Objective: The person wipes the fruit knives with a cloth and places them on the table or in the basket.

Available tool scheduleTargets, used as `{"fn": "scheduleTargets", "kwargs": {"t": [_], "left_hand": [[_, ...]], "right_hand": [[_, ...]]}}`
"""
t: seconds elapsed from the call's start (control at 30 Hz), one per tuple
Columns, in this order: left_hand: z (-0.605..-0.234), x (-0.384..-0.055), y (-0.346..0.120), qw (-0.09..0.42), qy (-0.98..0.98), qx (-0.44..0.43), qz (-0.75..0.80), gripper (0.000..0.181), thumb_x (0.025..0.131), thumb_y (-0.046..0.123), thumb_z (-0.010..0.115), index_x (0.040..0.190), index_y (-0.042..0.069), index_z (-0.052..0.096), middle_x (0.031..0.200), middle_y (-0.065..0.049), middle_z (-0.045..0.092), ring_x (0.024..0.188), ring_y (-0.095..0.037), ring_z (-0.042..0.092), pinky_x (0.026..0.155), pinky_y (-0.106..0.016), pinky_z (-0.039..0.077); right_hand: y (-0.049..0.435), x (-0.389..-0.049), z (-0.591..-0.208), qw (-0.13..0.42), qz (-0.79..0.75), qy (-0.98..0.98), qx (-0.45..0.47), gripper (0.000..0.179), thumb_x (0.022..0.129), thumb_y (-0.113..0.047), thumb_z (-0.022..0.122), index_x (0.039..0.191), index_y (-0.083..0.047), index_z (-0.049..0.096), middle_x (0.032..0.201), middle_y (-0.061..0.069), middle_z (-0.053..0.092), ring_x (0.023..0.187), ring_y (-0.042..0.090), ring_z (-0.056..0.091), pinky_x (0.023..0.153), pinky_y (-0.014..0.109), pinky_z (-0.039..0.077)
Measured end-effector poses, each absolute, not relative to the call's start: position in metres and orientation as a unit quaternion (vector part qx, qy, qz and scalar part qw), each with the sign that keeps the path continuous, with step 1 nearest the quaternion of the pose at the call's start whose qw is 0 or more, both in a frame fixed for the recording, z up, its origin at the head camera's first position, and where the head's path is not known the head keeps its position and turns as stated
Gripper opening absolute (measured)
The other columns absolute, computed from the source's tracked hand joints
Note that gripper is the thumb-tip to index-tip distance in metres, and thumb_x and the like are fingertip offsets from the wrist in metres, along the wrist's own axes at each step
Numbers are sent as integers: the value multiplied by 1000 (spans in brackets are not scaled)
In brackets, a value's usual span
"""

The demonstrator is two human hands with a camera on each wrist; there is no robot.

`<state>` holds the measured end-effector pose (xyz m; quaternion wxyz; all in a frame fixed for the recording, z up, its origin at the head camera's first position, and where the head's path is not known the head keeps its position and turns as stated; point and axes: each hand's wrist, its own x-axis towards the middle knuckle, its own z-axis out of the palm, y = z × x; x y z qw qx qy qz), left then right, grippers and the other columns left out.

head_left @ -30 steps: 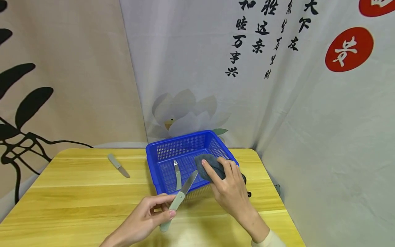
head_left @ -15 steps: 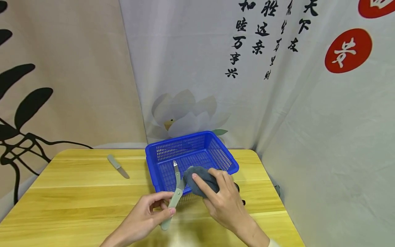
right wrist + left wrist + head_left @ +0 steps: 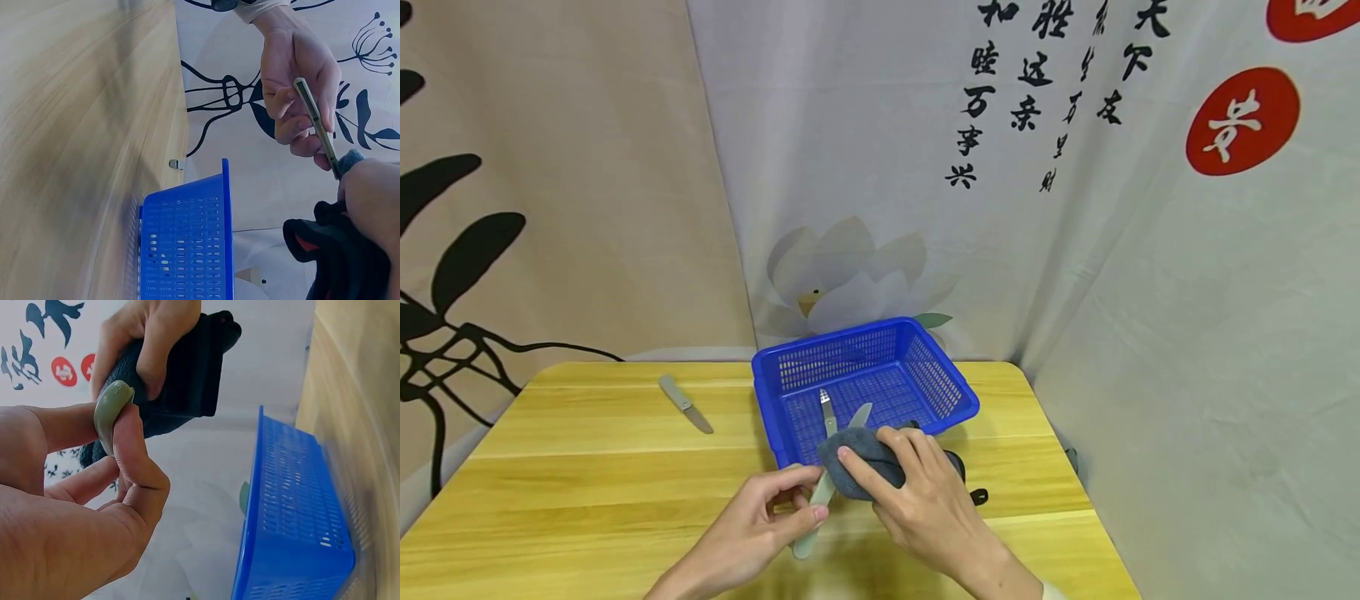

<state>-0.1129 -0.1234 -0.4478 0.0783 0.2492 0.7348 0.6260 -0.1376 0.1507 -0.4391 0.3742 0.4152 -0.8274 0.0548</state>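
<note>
My left hand (image 3: 756, 517) pinches the pale green handle of a folding knife (image 3: 806, 540) between thumb and fingers, blade pointing away, up and right. My right hand (image 3: 928, 510) grips a bunched grey cloth (image 3: 853, 465), which covers the knife around the joint of handle and blade. The blade's tip shows past the cloth, over the basket's near side. In the left wrist view the handle's end (image 3: 112, 406) faces the camera. In the right wrist view the handle (image 3: 314, 112) appears edge-on, with the cloth (image 3: 350, 161) at its far end.
A blue plastic basket (image 3: 842, 333) stands at the back middle of the wooden table (image 3: 587, 500), with a green-handled fork (image 3: 828, 412) in it. Another knife (image 3: 686, 405) lies on the table to the left. A black object (image 3: 194, 369) shows under the right hand. A printed curtain (image 3: 880, 167) hangs behind.
My right hand has moved the cloth left and toward me, from beside the blade's tip down along the blade to the handle. The left hand and knife have stayed nearly still.
</note>
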Motion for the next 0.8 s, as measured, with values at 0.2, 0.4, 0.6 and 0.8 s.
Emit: {"fn": "scheduleTargets", "kwargs": {"t": [0.2, 0.4, 0.6, 0.8], "left_hand": [[-446, -113, -125, 80, 735, 256, 623, 34, 112, 14, 70, 145, 8, 74, 113, -9, 74, 95, -10, 68, 77, -28, 60], [-446, -113, -126, 86, 736, 255, 621, 38, 111, 14, 71, 148, 6, 73, 111, -8, 74, 95, -9, 68, 78, -28, 60], [-449, -115, -127, 96, 727, 258, 629, 40, 110, 12, 71, 149, 2, 72, 109, -6, 74, 94, -7, 68, 77, -27, 61], [-454, -116, -127, 94, 716, 275, 634, 41, 110, 8, 70, 149, -5, 69, 112, -8, 76, 92, -5, 70, 74, -27, 62]], "right_hand": [[151, -145, -436, 409, 48, -816, 405, 47, 120, -24, 39, 158, -27, 66, 135, 17, 67, 112, 31, 62, 97, 45, 61], [155, -156, -436, 417, 49, -816, 397, 46, 116, -20, 47, 157, -26, 67, 134, 20, 66, 113, 34, 62, 98, 48, 62], [163, -168, -438, 409, 53, -826, 384, 58, 102, -18, 67, 159, -26, 65, 135, 23, 65, 114, 36, 61, 100, 51, 61], [174, -180, -435, 408, 56, -837, 361, 60, 99, -14, 69, 158, -25, 66, 135, 25, 65, 112, 38, 61, 97, 52, 60]]}}
